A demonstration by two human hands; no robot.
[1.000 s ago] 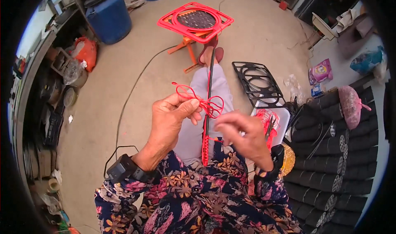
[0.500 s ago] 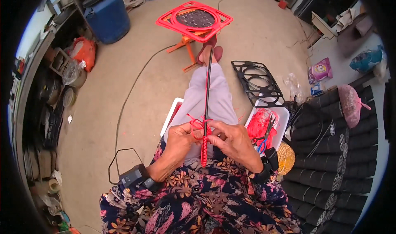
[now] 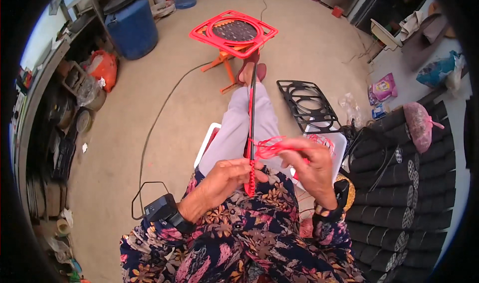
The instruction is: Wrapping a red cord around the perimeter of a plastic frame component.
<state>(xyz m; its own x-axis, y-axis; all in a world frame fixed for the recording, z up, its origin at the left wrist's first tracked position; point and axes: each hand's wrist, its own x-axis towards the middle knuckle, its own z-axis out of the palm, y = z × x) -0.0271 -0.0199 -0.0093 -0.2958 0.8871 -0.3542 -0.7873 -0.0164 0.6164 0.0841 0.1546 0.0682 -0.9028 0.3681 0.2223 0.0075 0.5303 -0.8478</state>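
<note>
A narrow black bar (image 3: 252,108) runs away from my lap between my legs, with red strip along part of its left side. Tight red cord wrapping (image 3: 252,183) covers its near end. My left hand (image 3: 224,178) is closed on the bar at the top of this wrapping. To the right of the bar, my right hand (image 3: 312,165) pinches a loose bundle of red cord (image 3: 272,147), which stretches from the bar to its fingers. Whether the bar is an edge of a larger frame cannot be told.
Ahead, a red square frame (image 3: 227,50) rests on an orange stool (image 3: 224,66). A black frame (image 3: 309,103) leans over a white tub (image 3: 339,145) of red cord on the right. Black stacked rolls (image 3: 384,208) stand farther right; a blue barrel (image 3: 130,31) stands at far left.
My right hand has moved right, away from the bar, drawing the red cord out with it. My left hand has shifted slightly right and lower on the wrapping.
</note>
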